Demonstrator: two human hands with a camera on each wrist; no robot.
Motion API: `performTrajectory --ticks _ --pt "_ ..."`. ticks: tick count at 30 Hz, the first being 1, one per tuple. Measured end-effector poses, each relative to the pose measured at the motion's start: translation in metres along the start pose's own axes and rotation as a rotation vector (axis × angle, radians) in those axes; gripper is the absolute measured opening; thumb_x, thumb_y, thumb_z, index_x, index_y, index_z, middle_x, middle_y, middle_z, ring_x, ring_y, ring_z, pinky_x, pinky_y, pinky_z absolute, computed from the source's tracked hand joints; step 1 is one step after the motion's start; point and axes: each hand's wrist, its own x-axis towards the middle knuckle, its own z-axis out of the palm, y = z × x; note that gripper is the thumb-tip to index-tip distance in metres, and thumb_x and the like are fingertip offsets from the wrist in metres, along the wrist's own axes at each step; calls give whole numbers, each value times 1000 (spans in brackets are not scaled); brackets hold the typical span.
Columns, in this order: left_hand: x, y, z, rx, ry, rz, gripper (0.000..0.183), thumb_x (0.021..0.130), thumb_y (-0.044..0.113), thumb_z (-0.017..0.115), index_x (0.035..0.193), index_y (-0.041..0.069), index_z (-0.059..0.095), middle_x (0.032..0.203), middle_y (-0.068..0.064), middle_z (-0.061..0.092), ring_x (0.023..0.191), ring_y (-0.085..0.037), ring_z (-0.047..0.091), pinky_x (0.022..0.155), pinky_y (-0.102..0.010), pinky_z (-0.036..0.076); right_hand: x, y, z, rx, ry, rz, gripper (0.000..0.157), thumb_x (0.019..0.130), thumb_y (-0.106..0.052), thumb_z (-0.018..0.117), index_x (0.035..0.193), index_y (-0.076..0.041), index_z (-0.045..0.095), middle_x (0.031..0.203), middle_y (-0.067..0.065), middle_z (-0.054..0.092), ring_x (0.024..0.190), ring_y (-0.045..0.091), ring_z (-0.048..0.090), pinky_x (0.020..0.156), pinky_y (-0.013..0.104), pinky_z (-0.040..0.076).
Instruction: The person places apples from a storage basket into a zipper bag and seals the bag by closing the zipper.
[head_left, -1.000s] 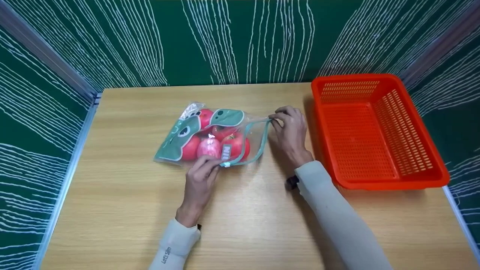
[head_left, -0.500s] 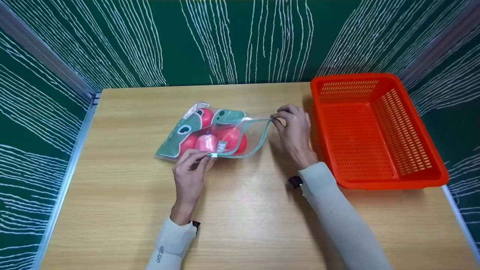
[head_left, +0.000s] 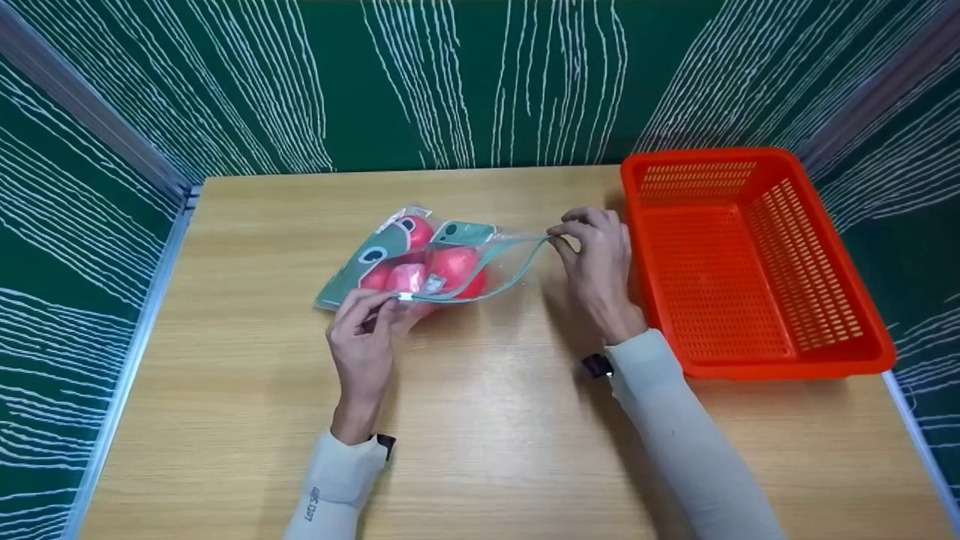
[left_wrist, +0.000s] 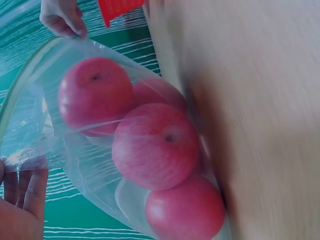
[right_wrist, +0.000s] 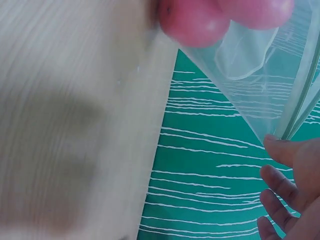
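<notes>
A clear zip bag (head_left: pixel 390 244) with a green cartoon print lies on the table, its green-edged mouth raised toward me and parted. Several red apples (left_wrist: pixel 155 145) are inside it. My left hand (head_left: pixel 360 337) pinches the near corner of the mouth, by the white zip slider (head_left: pixel 405 297). My right hand (head_left: pixel 598 262) pinches the opposite corner between thumb and fingertips. In the right wrist view the thumb (right_wrist: pixel 282 150) presses on the bag's corner, while the other fingers are loosely bent. The bag's edge is stretched between both hands.
A red plastic basket (head_left: pixel 750 277) with slotted sides stands at the right of the wooden table (head_left: pixel 240 360), close beside my right hand. Green panels with white wavy lines (head_left: pixel 480 82) rise behind the table and on both sides.
My left hand has moved left and a little away from me, drawing the slider corner with it. My right hand has shifted slightly right. The bag's mouth has become longer and narrower.
</notes>
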Motion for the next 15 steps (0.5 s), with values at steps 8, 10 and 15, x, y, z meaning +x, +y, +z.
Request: performTrajectory --ticks 8,10,15 --pt "8 1 -3 -40 67 35 12 91 -10 74 103 -9 78 94 -19 68 84 -8 65 77 -14 58 -2 -1 -6 -50 70 -122 7 92 -12 83 98 -9 86 114 13 73 109 36 58 91 48 44" --pt "9 3 -3 -40 87 40 13 92 -11 74 104 -9 77 94 -18 68 85 -8 64 76 -14 58 -3 -2 -8 -49 81 -144 7 92 -11 83 98 -9 86 115 13 73 109 35 58 92 47 44" --pt "12 6 -5 -36 118 44 14 92 -10 74 106 -9 77 94 -16 66 86 -9 63 77 -15 58 -3 -6 -14 -57 83 -174 8 94 -13 81 99 -9 85 116 13 73 110 35 57 95 47 45"
